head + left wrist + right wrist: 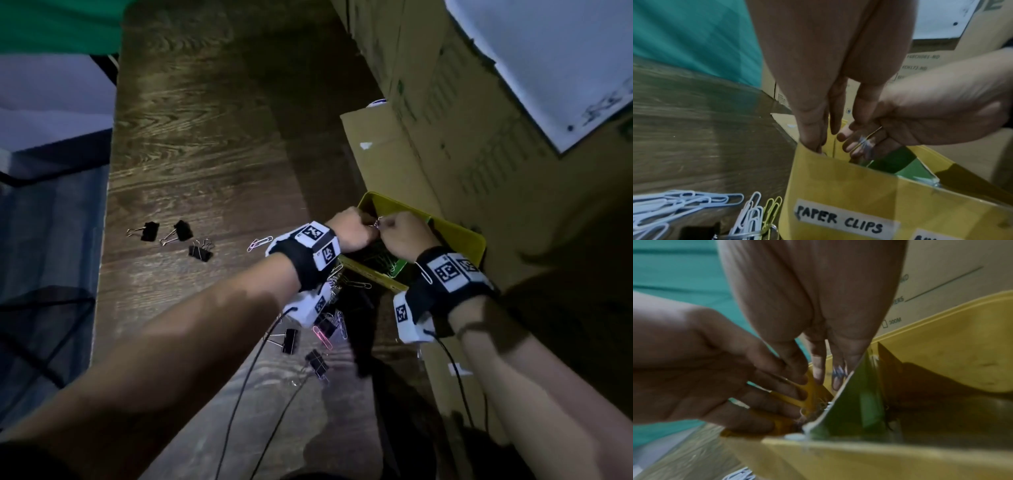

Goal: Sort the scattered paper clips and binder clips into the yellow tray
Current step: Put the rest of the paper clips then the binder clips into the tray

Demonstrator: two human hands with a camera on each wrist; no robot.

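Both hands met over the yellow tray (469, 240). The right hand (406, 236) pinched a cluster of wire paper clips (377, 222); the left hand (352, 228) had curled fingers touching that cluster. A green divider (855, 402) split the tray. Black binder clips (181, 230) lay far left on the wood-grain table (205, 154).

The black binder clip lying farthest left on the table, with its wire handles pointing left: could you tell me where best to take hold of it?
Pinch the black binder clip across its black body from above. It lies flat, apart from its neighbours. The thin wire handles lie low against the wooden table and would likely swing in a grip.
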